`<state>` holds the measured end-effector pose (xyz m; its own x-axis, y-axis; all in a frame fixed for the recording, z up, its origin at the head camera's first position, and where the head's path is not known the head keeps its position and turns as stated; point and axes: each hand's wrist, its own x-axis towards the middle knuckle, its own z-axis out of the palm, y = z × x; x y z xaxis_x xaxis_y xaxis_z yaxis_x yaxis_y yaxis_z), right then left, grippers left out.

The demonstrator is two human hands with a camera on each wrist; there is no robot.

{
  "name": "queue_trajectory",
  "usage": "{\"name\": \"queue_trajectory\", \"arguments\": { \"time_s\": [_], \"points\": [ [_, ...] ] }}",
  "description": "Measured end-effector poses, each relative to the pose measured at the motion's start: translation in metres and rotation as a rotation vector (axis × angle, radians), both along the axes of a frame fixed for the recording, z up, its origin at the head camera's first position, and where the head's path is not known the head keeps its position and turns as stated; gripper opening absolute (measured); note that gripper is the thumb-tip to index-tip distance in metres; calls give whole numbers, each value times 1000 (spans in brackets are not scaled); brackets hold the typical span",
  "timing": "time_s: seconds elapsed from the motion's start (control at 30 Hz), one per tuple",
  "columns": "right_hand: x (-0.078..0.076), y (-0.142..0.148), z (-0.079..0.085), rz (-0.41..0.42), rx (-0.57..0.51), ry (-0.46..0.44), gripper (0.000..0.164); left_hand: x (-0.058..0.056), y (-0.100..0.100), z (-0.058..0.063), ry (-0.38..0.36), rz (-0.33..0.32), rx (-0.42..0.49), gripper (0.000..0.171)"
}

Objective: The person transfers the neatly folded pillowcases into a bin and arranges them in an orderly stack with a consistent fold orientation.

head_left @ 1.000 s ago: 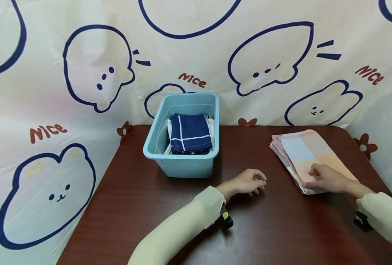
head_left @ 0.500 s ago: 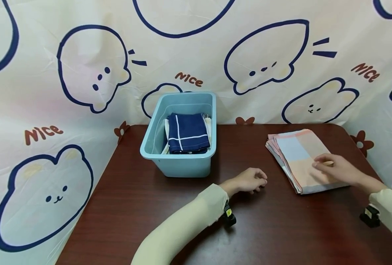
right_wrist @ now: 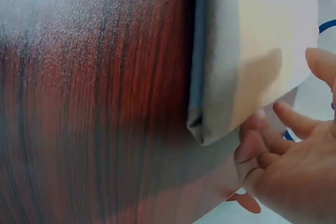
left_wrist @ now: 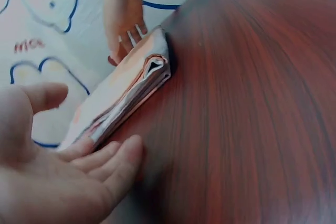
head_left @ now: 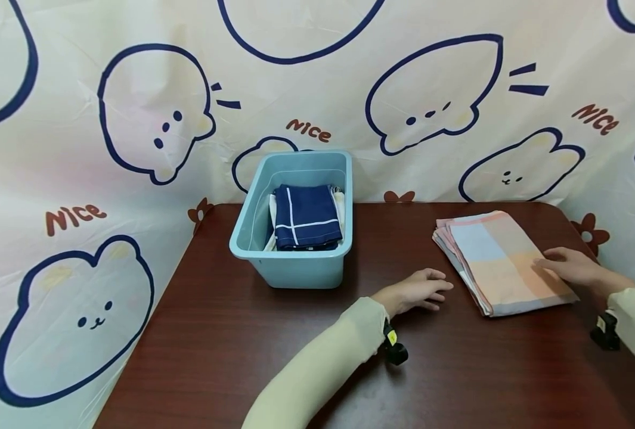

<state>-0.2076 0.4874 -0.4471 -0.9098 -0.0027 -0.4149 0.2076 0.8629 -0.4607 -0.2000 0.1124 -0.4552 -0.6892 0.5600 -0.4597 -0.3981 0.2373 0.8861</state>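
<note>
A folded checked cloth in peach, orange, pale blue and grey lies in layers on the right of the table. My left hand is just left of it, its thumb spread from the fingers and holding nothing. In the left wrist view the left hand points at the folded edge of the cloth. At the opposite side, my right hand has its fingertips at or over the cloth's right edge. In the right wrist view the right hand is loosely bent beside the cloth; contact is unclear.
A light blue plastic basket stands at the back, left of the middle. Inside it a folded navy cloth with white lines lies on paler cloths. The dark red wooden table meets a printed sheet at the back.
My left hand has moved right, closer to the cloth, and its fingers have opened out. My right hand has slid from the top of the cloth to its right edge.
</note>
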Motion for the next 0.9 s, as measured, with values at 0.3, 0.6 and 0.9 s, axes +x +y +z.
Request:
{"name": "queue_trajectory", "arguments": {
  "time_s": [0.3, 0.6, 0.9],
  "points": [
    [-6, 4, -4, 20, -34, -24, 84, 0, 8, -12, -147, 60, 123, 52],
    [-7, -4, -3, 69, -318, -238, 38, 0, 9, -18, -187, 77, 193, 52],
    [-3, -1, -4, 121, -413, -337, 29, 0, 10, -21, -215, 101, 210, 47]
  ]
}}
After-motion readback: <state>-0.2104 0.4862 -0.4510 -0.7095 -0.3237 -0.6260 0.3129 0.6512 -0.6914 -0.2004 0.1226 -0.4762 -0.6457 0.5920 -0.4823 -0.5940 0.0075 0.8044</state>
